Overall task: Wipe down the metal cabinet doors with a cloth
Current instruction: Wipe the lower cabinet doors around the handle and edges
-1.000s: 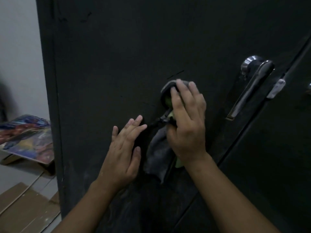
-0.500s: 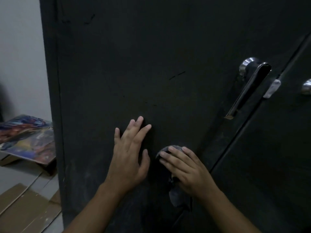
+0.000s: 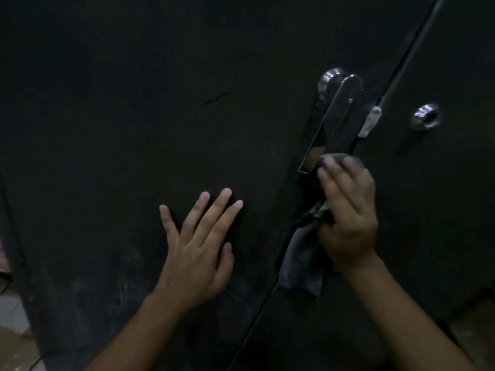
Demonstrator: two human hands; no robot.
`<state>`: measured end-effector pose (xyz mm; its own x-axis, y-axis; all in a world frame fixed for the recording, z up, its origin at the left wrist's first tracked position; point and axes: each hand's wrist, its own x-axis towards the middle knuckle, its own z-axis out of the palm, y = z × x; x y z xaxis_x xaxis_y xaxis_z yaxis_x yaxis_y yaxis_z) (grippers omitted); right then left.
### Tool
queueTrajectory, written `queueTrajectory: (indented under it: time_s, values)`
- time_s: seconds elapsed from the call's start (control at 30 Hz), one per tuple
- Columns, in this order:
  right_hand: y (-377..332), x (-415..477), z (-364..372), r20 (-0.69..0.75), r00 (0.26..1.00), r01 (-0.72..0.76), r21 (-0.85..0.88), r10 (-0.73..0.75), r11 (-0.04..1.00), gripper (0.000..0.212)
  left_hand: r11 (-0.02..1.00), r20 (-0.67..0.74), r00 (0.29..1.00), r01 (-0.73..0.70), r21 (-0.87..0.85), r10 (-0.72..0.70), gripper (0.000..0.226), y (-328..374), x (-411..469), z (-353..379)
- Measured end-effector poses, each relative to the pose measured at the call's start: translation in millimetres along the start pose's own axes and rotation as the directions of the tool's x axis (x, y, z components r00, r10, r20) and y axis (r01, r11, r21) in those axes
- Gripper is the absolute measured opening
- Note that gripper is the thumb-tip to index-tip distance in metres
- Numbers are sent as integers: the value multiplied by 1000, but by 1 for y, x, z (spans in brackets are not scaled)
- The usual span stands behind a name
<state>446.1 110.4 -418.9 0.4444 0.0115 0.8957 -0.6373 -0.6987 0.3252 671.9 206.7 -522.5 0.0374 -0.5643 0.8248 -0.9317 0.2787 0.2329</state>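
Left door [image 3: 107, 116]: dark metal, fills most of the view, with dusty pale smears low down near the wrist
Scratch [image 3: 215, 99]: short slanted mark on the left door, above the left grip and well apart from it
Left grip [image 3: 195, 253]: the person's left hand, holding nothing, laid flat on the left door with fingers straight and spread, thumb out to the side
Right grip [image 3: 348, 215]: the person's right hand, closed on the cloth, fingers laid over the top of it and thumb tucked in against the bunched part; the fingertips are blurred
Cloth [image 3: 302, 263]: grey, with a little green showing by the thumb; pressed against the doors at the seam just below the lever's lower end, its loose tail hanging down beneath the palm
Lever handle [image 3: 334, 116]: long chrome lever on the left door's right edge, slanting down to the left from a round base, its lower end just beside the fingers of the right grip
Right door [image 3: 442, 223]: dark metal, meets the left door along a slanted seam
Round chrome fitting [image 3: 426, 120]: on the right door, right of the lever
Pale tab [image 3: 371, 121]: small light strip lying on the seam, between lever and round fitting
Floor [image 3: 10, 311]: a sliver of pale tile at the lower left edge
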Motion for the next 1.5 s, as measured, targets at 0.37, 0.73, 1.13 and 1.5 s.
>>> queueTrajectory:
  time_s: [0.37, 0.73, 1.13, 1.5]
  values:
    - [-3, -41, -13, 398, 835, 352, 146, -381, 924, 34, 992, 90, 996, -13, 123, 2, 69, -15, -2, 7]
    - [15, 49, -28, 125, 992, 19, -108, -6, 994, 59, 978, 39, 999, -34, 205, 26, 70, -19, -2, 16]
    - [-12, -32, -25, 458, 830, 312, 90, -318, 946, 40, 975, 34, 999, -29, 220, 22, 70, -19, -2, 16]
    - [57, 141, -80, -52, 999, -3, 24, 5, 1000, 44, 986, 143, 989, 18, 168, -43, 59, -10, -2, 1]
